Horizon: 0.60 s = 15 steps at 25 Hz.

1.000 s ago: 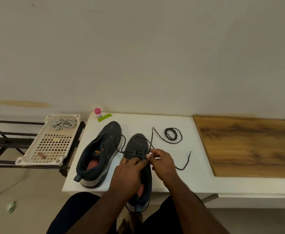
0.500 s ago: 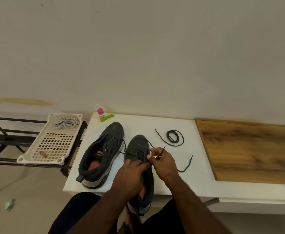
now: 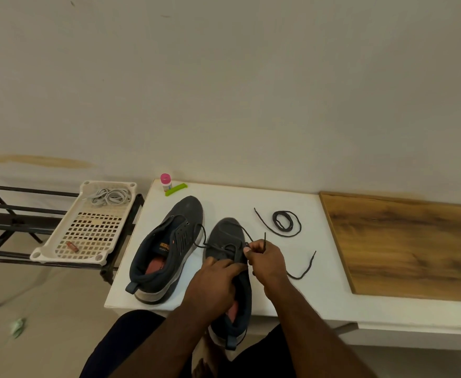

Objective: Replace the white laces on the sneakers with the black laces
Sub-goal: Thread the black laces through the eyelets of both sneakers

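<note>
Two dark, soft-looking sneakers sit on the smooth white table (image 3: 251, 197). The right sneaker (image 3: 228, 236), used here as the landmark, points its rounded toe at the wall, and its heel hangs over the table's near edge. The left hand (image 3: 214, 282) lies over its tongue with fingers (image 3: 234, 267) curled down onto the upper, apparently steadying it, though the view does not show whether they pinch anything. Just right of the eyelets, the right hand (image 3: 264, 261) pinches a thin black lace (image 3: 247, 236) between thumb and fingers, its stiff tip poking up above the knuckles; the cord loops back across the toe and over to the left sneaker (image 3: 169, 241), which lies tilted just left of the landmark, showing a reddish insole. Right of the landmark a second black lace (image 3: 286, 221) lies partly coiled in a small oval, one loose end trailing behind the right hand. Far left of it, a perforated cream plastic tray (image 3: 87, 233) on a dark metal rack holds the tangled white laces (image 3: 112, 197). Beyond the landmark stand a pink-capped bottle (image 3: 166, 181) and a green stick (image 3: 176, 189).
</note>
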Each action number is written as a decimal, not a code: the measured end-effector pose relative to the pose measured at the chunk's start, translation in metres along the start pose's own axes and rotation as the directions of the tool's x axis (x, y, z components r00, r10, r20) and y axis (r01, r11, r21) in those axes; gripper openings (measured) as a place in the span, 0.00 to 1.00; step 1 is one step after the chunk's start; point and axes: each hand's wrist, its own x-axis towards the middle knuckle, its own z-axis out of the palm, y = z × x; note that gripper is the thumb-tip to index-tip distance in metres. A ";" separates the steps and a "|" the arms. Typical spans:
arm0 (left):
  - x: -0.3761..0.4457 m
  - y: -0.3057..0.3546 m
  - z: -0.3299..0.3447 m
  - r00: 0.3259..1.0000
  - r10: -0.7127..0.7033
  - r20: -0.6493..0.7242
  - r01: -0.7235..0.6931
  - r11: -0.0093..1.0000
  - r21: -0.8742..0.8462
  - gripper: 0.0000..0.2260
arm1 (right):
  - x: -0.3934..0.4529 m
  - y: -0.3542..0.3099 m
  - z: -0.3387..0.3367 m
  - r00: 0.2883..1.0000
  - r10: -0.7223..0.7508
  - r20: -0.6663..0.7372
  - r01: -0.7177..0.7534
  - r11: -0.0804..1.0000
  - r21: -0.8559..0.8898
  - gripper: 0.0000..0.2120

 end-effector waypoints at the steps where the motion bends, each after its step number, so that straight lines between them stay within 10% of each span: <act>1: 0.001 0.000 0.000 1.000 -0.005 0.000 0.005 1.000 0.005 0.22 | -0.003 0.000 0.001 0.995 -0.069 -0.067 0.067 0.997 -0.028 0.04; 5: 0.005 0.000 0.002 1.000 -0.018 0.001 0.018 1.000 -0.001 0.20 | -0.014 -0.009 -0.006 0.926 -0.229 -0.302 0.286 0.945 0.161 0.05; 10: 0.003 -0.001 0.002 1.000 0.001 0.008 0.000 1.000 -0.012 0.22 | -0.009 0.003 -0.005 0.997 -0.072 -0.005 0.072 0.994 0.087 0.05; 15: 0.003 -0.002 0.002 1.000 -0.006 0.000 0.006 0.999 -0.035 0.22 | -0.007 -0.007 0.000 0.962 -0.246 -0.118 0.243 0.969 -0.039 0.07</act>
